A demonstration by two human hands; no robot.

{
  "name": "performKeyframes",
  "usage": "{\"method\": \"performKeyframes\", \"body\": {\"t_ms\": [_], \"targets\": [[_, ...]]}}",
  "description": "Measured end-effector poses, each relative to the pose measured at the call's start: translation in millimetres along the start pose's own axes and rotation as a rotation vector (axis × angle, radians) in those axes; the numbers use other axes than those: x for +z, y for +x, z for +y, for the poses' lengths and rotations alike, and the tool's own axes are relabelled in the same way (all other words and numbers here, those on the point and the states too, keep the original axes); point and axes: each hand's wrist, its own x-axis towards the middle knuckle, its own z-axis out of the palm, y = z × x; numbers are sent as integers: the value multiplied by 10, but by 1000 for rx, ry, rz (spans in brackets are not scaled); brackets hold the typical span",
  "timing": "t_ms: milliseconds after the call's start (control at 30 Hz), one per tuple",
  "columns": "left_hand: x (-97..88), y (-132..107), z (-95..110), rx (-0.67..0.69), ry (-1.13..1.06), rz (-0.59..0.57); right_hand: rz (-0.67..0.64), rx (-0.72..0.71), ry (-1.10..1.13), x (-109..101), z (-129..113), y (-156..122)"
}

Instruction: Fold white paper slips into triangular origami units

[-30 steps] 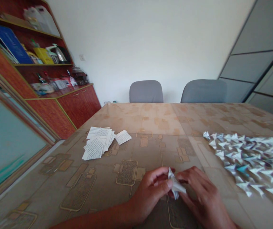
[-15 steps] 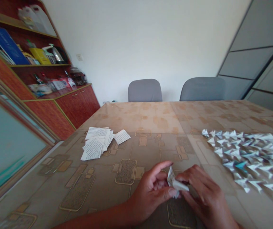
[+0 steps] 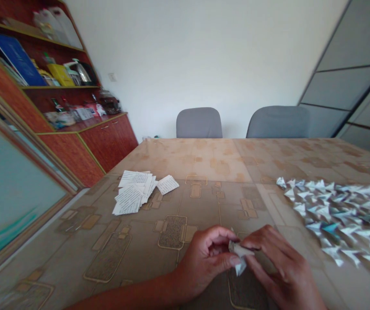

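Both hands' fingers point(image 3: 226, 259) pinch the folded paper piece point(image 3: 239, 255) between them.

Two hands meet over a folded paper piece at the near edge of a table.

The left hand point(image 3: 209, 258) and right hand point(image 3: 277, 269) sit side by side on the table point(image 3: 223, 172), the folded paper piece point(image 3: 238, 254) between them. A stack of paper slips point(image 3: 136, 196) lies farther back to the left; a spread of folded paper triangles point(image 3: 336, 215) lies to the right. Two chairs point(image 3: 199, 122) stand behind the table's far edge, shelves point(image 3: 52, 86) along the left wall.
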Motion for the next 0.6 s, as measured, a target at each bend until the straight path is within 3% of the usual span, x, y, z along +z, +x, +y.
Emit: {"method": "performKeyframes", "body": {"t_ms": [333,600], "targets": [[50,8,52,10,171,83,-74,23,65,-33,-47,40],[117,-30,90,66,348,113,-60,-33,-29,-2,-62,47]]}}
